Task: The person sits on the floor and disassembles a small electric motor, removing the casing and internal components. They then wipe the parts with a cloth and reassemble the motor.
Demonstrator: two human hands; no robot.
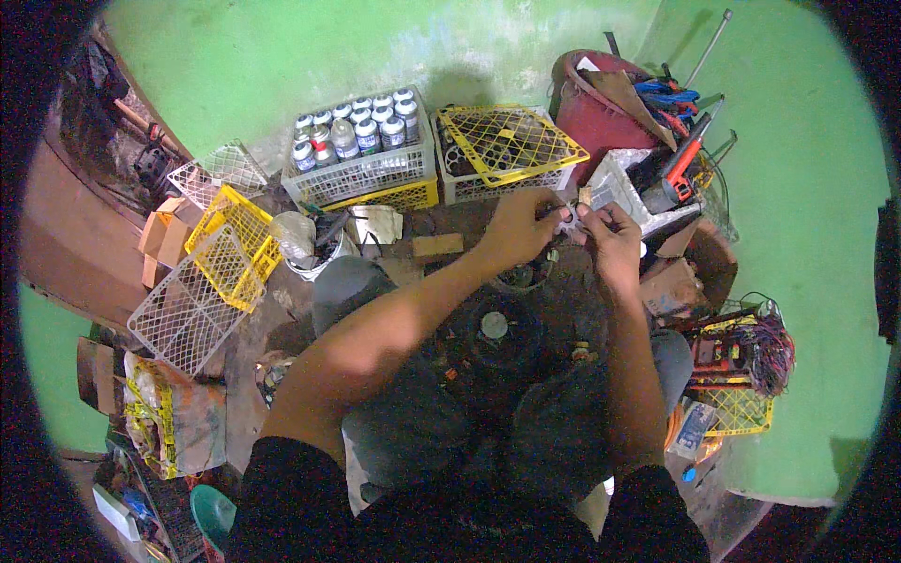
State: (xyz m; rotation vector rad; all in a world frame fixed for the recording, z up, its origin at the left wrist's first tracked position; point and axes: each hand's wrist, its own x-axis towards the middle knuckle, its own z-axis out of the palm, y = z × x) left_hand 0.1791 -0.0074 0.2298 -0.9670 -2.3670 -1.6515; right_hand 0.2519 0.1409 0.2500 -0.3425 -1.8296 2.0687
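Both my hands are raised in front of me and meet at the fingertips. My left hand (522, 225) is closed, its thumb and fingers pinching a small whitish piece (568, 221) whose kind I cannot make out. From the other side, the bent fingers of my right hand (612, 242) close on the same piece. A small tan bit (585, 196) shows at the right thumb tip; whether it belongs to the piece is unclear. Below the hands stands a dark round object with a pale disc (494, 325) on top, between my knees.
A white crate (361, 178) of several white-capped bottles stands by the wall. Beside it, a yellow lattice (526, 141) lies over another crate. A red bin (574, 103) holds cables. At right are a white box (615, 178) and bundled wires (771, 357); at left, plastic crates (239, 239).
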